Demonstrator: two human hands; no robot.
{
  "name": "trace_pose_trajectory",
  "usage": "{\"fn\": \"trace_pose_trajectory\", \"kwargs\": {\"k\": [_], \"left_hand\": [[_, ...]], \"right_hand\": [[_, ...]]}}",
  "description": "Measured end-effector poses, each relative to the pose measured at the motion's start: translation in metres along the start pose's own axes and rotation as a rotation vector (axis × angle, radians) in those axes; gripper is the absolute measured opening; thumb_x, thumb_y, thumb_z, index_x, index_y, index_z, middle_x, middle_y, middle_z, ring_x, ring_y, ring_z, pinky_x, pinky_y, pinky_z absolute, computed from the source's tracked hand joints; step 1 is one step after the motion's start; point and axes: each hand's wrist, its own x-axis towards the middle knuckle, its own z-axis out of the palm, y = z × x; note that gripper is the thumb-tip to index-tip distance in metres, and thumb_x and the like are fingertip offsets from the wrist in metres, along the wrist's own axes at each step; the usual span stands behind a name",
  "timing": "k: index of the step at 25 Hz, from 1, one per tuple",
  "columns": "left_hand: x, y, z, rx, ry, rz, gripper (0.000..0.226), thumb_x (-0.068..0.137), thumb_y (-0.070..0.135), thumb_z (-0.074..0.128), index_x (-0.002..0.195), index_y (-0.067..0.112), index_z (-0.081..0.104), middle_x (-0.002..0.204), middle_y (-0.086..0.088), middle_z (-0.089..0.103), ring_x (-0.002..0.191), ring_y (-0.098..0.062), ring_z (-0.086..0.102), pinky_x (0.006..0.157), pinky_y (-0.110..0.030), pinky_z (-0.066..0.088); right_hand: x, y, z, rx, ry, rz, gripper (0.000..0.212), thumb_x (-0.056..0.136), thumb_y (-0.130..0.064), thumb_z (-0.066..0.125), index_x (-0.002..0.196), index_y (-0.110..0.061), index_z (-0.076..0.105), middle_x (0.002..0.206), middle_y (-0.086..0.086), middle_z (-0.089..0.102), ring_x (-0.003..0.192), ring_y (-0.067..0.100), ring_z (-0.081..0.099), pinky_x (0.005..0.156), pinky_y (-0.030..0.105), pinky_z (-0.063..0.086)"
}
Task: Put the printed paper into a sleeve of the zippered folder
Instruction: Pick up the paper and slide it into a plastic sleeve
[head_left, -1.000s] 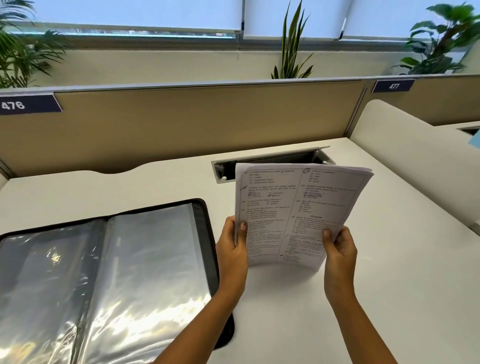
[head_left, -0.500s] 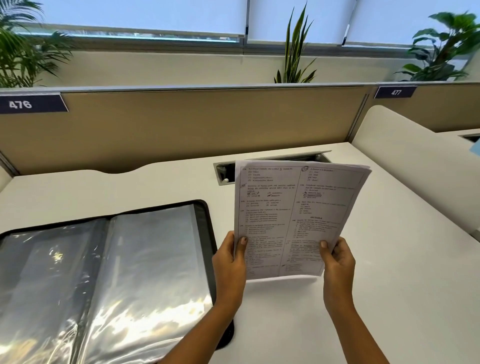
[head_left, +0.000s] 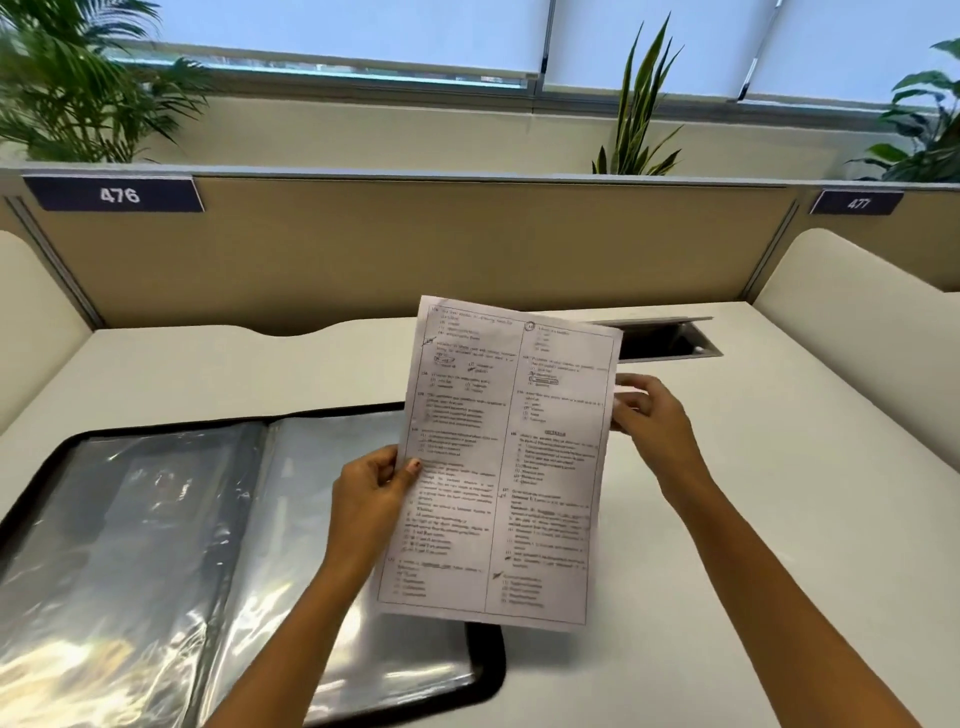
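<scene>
Left hand (head_left: 371, 499) pinches the white printed paper (head_left: 506, 467) by its left edge, my thumb in front; right hand (head_left: 649, 415) pinches its right edge. Black zippered folder (head_left: 488, 670) lies open beneath.

White paper (head_left: 509, 467) printed black, black-rimmed folder (head_left: 485, 660), tan partition (head_left: 415, 244), white desk (head_left: 779, 571).

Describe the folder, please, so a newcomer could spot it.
On the white desk below the 476 sign, the folder lies open at the left. Its black edge and shiny clear sleeves set it apart from the paper held nearby.
</scene>
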Motion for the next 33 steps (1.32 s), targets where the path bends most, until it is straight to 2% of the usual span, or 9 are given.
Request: {"fn": "trace_pose_trajectory", "kwargs": {"k": [5,10,13,17,21,24,27,30,33], "left_hand": [[0.006,-0.010,-0.051,0.101,0.003,-0.091,0.010,0.088,0.019,0.064,0.093,0.026,0.070,0.081,0.007,0.076,0.069,-0.015,0.073,0.062,-0.033,0.060],[0.018,-0.015,-0.089,0.139,0.019,-0.162,0.014,0.088,0.013,0.063,0.094,0.024,0.068,0.091,0.001,0.075,0.078,-0.018,0.073,0.074,-0.040,0.059],[0.027,-0.015,-0.104,0.138,0.018,-0.194,0.020,0.088,0.015,0.064,0.107,0.017,0.066,0.096,0.000,0.074,0.079,-0.018,0.073,0.076,-0.040,0.060],[0.048,-0.025,-0.123,0.107,0.262,-0.074,0.018,0.091,0.025,0.060,0.107,0.030,0.066,0.099,0.006,0.073,0.081,-0.014,0.072,0.073,-0.035,0.059],[0.048,-0.054,-0.127,-0.127,0.663,-0.182,0.020,0.096,0.013,0.051,0.104,0.021,0.066,0.098,-0.002,0.072,0.092,-0.021,0.069,0.089,-0.039,0.055],[0.046,-0.074,-0.107,0.154,0.543,-0.172,0.021,0.093,0.011,0.055,0.103,0.026,0.066,0.098,0.004,0.071,0.096,-0.018,0.067,0.082,-0.026,0.050],[0.063,-0.083,-0.091,0.365,0.286,-0.027,0.026,0.091,0.012,0.059,0.116,0.019,0.063,0.113,0.005,0.066,0.106,-0.014,0.062,0.087,-0.018,0.042],[0.092,-0.087,-0.077,0.558,0.063,0.075,0.041,0.092,0.016,0.058,0.132,0.014,0.052,0.137,-0.003,0.054,0.129,-0.019,0.047,0.106,-0.022,0.029],[0.118,-0.097,-0.065,0.771,-0.036,0.149,0.051,0.096,0.025,0.052,0.144,0.017,0.037,0.153,-0.001,0.033,0.146,-0.020,0.017,0.119,-0.037,0.002]], "right_hand": [[0.037,-0.060,0.043,-0.185,-0.058,-0.315,0.028,0.100,-0.030,0.039,0.114,-0.014,0.057,0.101,0.000,0.068,0.086,0.015,0.065,0.071,0.022,0.050],[0.074,-0.096,0.094,-0.588,-0.739,-0.351,0.019,0.093,-0.032,0.056,0.103,-0.018,0.065,0.102,0.002,0.067,0.091,0.017,0.061,0.075,0.027,0.047],[0.087,-0.089,0.121,-0.582,-0.884,-0.343,0.014,0.089,-0.022,0.064,0.085,-0.009,0.066,0.082,0.010,0.064,0.074,0.019,0.054,0.069,0.033,0.045],[0.115,-0.076,0.133,-0.382,-0.816,-0.244,0.013,0.085,-0.014,0.068,0.088,-0.002,0.070,0.078,0.005,0.064,0.072,0.013,0.057,0.066,0.024,0.047],[0.150,-0.055,0.118,-0.216,-0.602,-0.133,0.009,0.084,-0.010,0.069,0.092,-0.011,0.074,0.081,-0.002,0.071,0.073,0.011,0.064,0.067,0.017,0.053],[0.168,-0.029,0.117,-0.013,-0.422,-0.001,0.028,0.084,-0.007,0.067,0.111,-0.001,0.067,0.104,0.012,0.070,0.087,0.021,0.066,0.083,0.028,0.054],[0.174,-0.004,0.131,0.156,-0.313,0.155,0.033,0.086,-0.003,0.063,0.118,0.004,0.060,0.116,0.018,0.064,0.088,0.022,0.065,0.084,0.028,0.055],[0.174,0.017,0.152,0.278,-0.228,0.359,0.036,0.087,-0.001,0.060,0.123,0.002,0.057,0.124,0.018,0.062,0.100,0.025,0.063,0.089,0.033,0.049],[0.171,0.030,0.171,0.403,-0.231,0.522,0.035,0.090,0.000,0.056,0.125,0.001,0.055,0.129,0.016,0.059,0.102,0.023,0.061,0.089,0.033,0.047]]}}
